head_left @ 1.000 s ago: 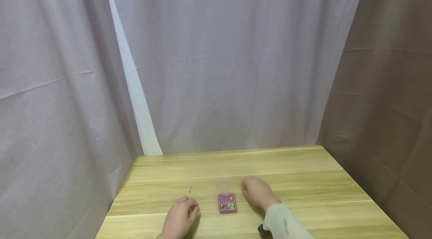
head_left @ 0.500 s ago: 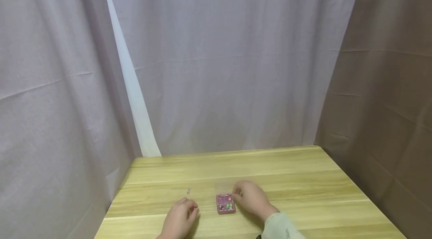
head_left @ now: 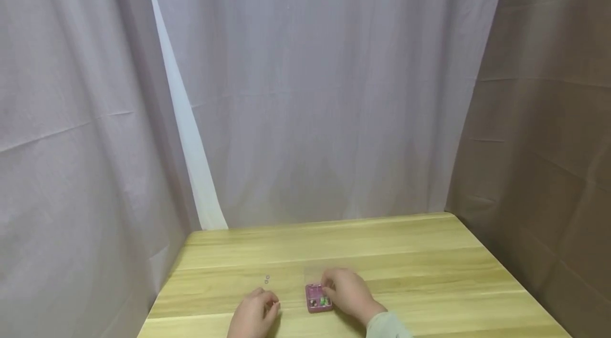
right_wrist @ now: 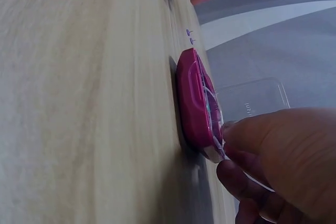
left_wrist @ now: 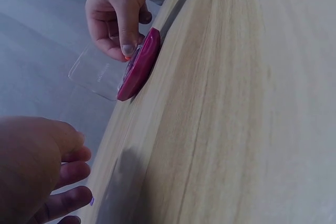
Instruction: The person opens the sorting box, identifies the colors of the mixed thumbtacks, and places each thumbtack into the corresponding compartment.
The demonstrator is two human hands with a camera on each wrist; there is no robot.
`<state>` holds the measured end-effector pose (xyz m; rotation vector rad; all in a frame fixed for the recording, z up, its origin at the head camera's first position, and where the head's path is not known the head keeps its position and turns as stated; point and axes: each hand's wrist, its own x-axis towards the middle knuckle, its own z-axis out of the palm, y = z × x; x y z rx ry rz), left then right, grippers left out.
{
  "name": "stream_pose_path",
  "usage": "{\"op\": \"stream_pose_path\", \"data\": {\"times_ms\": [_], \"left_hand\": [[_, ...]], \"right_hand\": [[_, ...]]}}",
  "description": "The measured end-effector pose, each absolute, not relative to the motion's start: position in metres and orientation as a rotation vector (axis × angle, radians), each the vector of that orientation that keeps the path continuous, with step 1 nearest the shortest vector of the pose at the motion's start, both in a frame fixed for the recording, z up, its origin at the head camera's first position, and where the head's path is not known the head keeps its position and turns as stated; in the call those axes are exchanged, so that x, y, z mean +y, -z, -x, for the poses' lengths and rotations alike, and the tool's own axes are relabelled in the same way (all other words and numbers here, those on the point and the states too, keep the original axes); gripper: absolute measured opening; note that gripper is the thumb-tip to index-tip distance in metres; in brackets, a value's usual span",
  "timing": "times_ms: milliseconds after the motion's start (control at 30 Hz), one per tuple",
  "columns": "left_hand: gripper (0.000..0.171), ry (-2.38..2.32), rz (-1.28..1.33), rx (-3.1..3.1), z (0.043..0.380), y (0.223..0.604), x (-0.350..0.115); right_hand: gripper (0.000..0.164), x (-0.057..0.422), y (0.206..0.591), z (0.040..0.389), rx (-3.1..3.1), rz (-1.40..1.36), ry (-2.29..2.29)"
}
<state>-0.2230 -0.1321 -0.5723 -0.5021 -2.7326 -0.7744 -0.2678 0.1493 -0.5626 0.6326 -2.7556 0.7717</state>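
My right hand (head_left: pixel 350 295) reaches over the right side of a small magenta compartment box (head_left: pixel 320 309), whose clear lid (right_wrist: pixel 262 93) is folded back. In the left wrist view, its thumb and index finger pinch a tiny orange piece (left_wrist: pixel 127 57) right at the box's rim; most of this piece is hidden. Green pieces (head_left: pixel 323 301) and dark ones (head_left: pixel 313 302) lie in the near compartments. To the box's left, my left hand (head_left: pixel 253 314) rests by the table with loosely curled fingers, holding nothing that shows.
Two tiny purple stud-like pieces (right_wrist: pixel 190 36) lie on the wooden table (head_left: pixel 406 242), beyond my left hand. Grey curtains (head_left: pixel 310 88) enclose the table's back and sides, with a pale gap (head_left: pixel 191 141) at the back left.
My right hand has moved left from beside the box to over its far right compartment, covering the orange piece there. The left hand stays put; the head view has tilted up slightly.
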Motion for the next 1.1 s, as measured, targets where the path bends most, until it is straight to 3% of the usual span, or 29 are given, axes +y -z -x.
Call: {"op": "stream_pose_path", "data": {"times_ms": [300,600,900,1100], "left_hand": [[0.007,0.798,0.481,-2.702,0.226,0.571,-0.137],[0.038,0.746,0.124,-2.703,0.253,0.566,-0.164],[0.036,0.719,0.232,-2.794,0.272,0.569,-0.168],[0.016,0.707,0.377,-2.801,0.277,0.574,-0.161]], "right_hand": [[0.013,0.154,0.564,0.267,-2.737,-0.584,-0.781],[0.01,0.176,0.563,0.268,-2.657,-0.468,-0.795],[0.009,0.186,0.552,0.267,-2.639,-0.336,-0.849],[0.009,0.188,0.553,0.265,-2.635,-0.317,-0.861]]}}
